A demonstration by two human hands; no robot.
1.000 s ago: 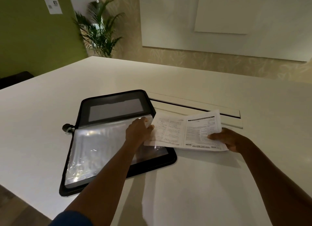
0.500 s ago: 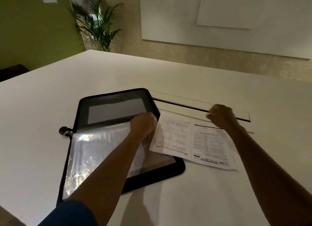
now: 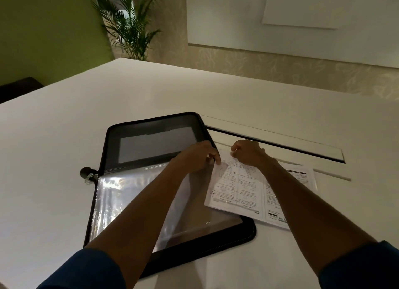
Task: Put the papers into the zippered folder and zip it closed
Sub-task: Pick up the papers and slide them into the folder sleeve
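A black zippered folder (image 3: 244, 234) lies open on the white table, its clear plastic sleeves (image 3: 123, 200) facing up and a grey pocket on the far half. The zipper pull (image 3: 87, 175) sticks out at its left edge. Printed papers (image 3: 244, 191) lie flat to the right, their left edge overlapping the folder's right side. My left hand (image 3: 197, 157) rests at the sleeve's upper right corner, fingers touching the papers' top left corner. My right hand (image 3: 248, 152) pinches the papers' far edge just beside it.
A long cable slot with a raised lid (image 3: 276, 141) runs across the table (image 3: 64, 126) just behind the papers. A potted palm (image 3: 129, 29) stands beyond the far left corner, against a green wall.
The papers went from lifted in my right hand to flat on the table. My right hand has slid left along their far edge, close to my left hand.
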